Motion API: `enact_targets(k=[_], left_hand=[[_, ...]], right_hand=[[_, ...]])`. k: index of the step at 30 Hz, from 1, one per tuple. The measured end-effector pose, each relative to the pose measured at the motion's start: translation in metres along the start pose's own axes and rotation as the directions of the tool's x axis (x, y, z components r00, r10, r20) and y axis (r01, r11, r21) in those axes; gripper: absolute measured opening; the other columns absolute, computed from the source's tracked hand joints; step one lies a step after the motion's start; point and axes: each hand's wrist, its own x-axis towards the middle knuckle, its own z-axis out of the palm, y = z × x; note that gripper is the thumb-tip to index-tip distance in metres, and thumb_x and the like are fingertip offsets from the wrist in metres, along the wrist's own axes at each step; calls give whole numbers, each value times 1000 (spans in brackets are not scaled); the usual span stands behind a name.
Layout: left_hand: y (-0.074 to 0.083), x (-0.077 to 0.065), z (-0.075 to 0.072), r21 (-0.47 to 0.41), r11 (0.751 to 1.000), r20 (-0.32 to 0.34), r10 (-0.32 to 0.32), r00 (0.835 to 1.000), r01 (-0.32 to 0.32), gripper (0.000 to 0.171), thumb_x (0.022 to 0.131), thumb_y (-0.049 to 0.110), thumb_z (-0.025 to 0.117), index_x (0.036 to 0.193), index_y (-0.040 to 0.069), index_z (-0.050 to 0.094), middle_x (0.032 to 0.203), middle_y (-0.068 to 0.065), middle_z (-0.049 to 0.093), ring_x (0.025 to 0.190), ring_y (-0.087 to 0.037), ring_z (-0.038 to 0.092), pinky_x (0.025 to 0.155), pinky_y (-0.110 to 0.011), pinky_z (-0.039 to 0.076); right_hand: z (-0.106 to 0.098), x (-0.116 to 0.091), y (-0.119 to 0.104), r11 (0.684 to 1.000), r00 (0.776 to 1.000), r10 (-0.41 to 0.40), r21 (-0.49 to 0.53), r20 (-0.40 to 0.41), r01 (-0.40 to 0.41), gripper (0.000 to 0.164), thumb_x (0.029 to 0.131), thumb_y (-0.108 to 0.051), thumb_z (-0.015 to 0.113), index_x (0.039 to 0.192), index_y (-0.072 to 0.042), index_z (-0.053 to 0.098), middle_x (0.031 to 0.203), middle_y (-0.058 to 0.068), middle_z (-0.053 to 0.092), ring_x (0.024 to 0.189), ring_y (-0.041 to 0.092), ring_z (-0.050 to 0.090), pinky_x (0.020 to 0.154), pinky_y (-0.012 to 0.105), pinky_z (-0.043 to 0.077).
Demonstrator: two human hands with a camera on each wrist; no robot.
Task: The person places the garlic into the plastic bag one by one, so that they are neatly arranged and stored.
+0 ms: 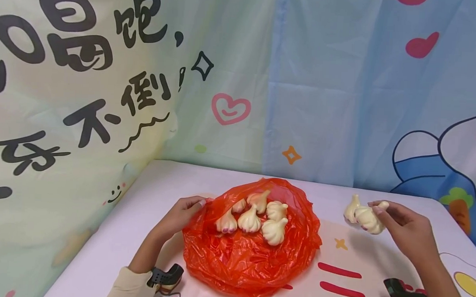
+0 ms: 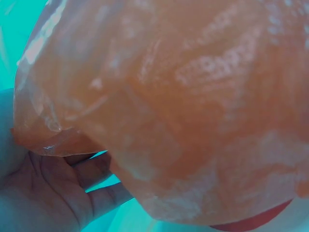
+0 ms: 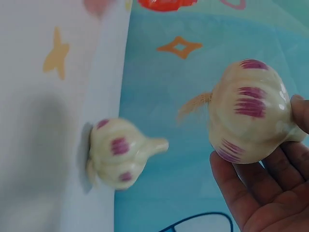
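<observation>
A crumpled red plastic bag (image 1: 249, 267) lies spread on the table with its mouth open, and several garlic bulbs (image 1: 249, 219) sit inside it. My left hand (image 1: 182, 214) pinches the left side of the bag's rim between thumb and fingers. In the left wrist view the bag's film (image 2: 169, 106) covers most of the picture. To the right, my right hand (image 1: 410, 226) holds another garlic bulb (image 3: 248, 113), painted with purple streaks and trailing a tuft of roots, raised over the table. One more garlic bulb (image 3: 118, 152) rests on the table just beyond it.
The white table (image 1: 142, 193) carries a printed pattern with red stripes (image 1: 340, 270) right of the bag. A printed cloth backdrop (image 1: 315, 90) rises along its back and left sides. Black camera mounts (image 1: 166, 276) are strapped to both wrists.
</observation>
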Motion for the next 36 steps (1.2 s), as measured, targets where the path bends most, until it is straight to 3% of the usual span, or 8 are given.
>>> enact_targets(k=[3, 6, 8, 11, 13, 17, 20, 36], left_hand=[[1, -1, 0, -3, 1000, 3, 3, 1000, -3, 33, 103, 30, 49, 123, 10, 66, 112, -9, 67, 88, -26, 66, 75, -37, 58], [2, -2, 0, 0, 1000, -1, 2, 1000, -2, 33, 103, 29, 50, 122, 9, 66, 110, -10, 67, 87, -25, 66, 76, -36, 58], [3, -2, 0, 7, 1000, -6, 2, 1000, -2, 33, 103, 29, 50, 122, 8, 66, 109, -10, 67, 87, -25, 65, 76, -36, 57], [3, -2, 0, 13, 1000, -10, 4, 1000, -4, 32, 103, 28, 50, 122, 7, 66, 110, -10, 67, 88, -25, 65, 77, -36, 57], [2, -2, 0, 18, 1000, -11, 5, 1000, -5, 32, 103, 29, 50, 122, 8, 66, 111, -10, 67, 88, -25, 64, 77, -36, 57], [2, -2, 0, 16, 1000, -8, 5, 1000, -5, 32, 103, 30, 50, 121, 10, 66, 110, -9, 67, 87, -25, 65, 76, -36, 57], [2, -2, 0, 11, 1000, -3, 3, 1000, -3, 32, 103, 31, 50, 121, 11, 66, 109, -8, 68, 86, -26, 66, 75, -36, 58], [2, -2, -2, -4, 1000, 4, 5, 1000, -5, 34, 102, 31, 50, 124, 10, 66, 114, -10, 67, 90, -26, 66, 76, -36, 58]], right_hand=[[2, -2, -7, 999, 999, -31, 14, -7, 31, 53, 97, -45, 56, 129, -2, 60, 120, 14, 64, 112, 40, 55, 65, 7, 46], [6, -3, -12, 997, 998, -62, 36, -18, 63, 49, 97, -41, 59, 126, -2, 62, 115, 3, 65, 103, 17, 59, 66, 7, 46], [8, -2, -16, 995, 996, -81, 48, -23, 82, 47, 96, -39, 60, 125, -2, 62, 114, 3, 65, 97, 3, 54, 67, 7, 45], [13, -1, -23, 993, 995, -101, 60, -23, 103, 46, 96, -38, 62, 122, -1, 63, 117, 12, 65, 93, -6, 48, 67, 6, 45], [16, -1, -27, 990, 993, -113, 78, -15, 114, 44, 96, -37, 62, 122, -1, 63, 117, 11, 66, 93, -6, 49, 68, 7, 45], [21, 0, -34, 982, 989, -145, 126, 12, 142, 40, 96, -34, 63, 120, -2, 65, 106, -14, 65, 91, -10, 51, 69, 10, 49], [25, 0, -40, 973, 985, -170, 168, 40, 161, 37, 96, -31, 62, 120, -3, 65, 101, -22, 62, 88, -9, 54, 69, 14, 52], [58, 7, -76, 905, 950, -302, 336, 76, 261, 30, 98, -24, 61, 119, -3, 66, 109, 1, 69, 97, -3, 60, 77, 17, 51]])
